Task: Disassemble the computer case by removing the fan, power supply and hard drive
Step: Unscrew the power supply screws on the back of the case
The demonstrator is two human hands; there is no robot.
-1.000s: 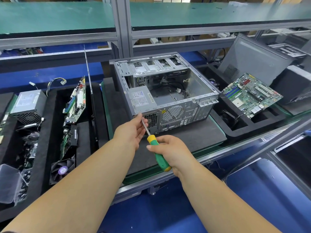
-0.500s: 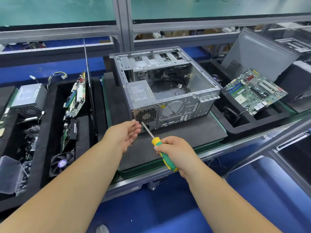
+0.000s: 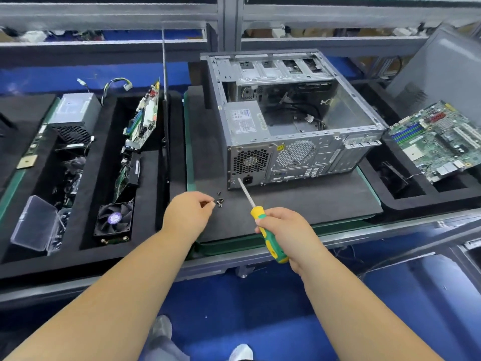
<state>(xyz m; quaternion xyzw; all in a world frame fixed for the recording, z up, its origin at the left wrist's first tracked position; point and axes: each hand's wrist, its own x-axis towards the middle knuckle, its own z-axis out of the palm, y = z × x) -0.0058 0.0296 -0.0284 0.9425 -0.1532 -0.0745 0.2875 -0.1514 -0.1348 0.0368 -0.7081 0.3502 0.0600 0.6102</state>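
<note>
The grey computer case [image 3: 325, 162] lies open side up on a black mat [image 3: 299, 204], its rear panel facing me. The power supply [image 3: 243, 122] sits inside at the near left corner, with loose cables behind it. My right hand [image 3: 286, 233] grips a screwdriver [image 3: 261, 220] with a yellow-green handle; its tip points at the case's lower left rear corner, just short of it. My left hand [image 3: 190, 212] rests on the mat with thumb and fingers pinched on a small dark screw, touching a few loose screws [image 3: 220, 201].
A black foam tray on the left holds a removed power supply [image 3: 75, 118], circuit boards [image 3: 143, 118], a fan [image 3: 114, 220] and a clear plastic box [image 3: 35, 222]. On the right a motherboard [image 3: 432, 139] leans in another tray below a grey side panel [image 3: 442, 74].
My left hand came down from the case's rear corner to the mat beside the loose screws. The screwdriver tip drew back from the case. My view tilted downward.
</note>
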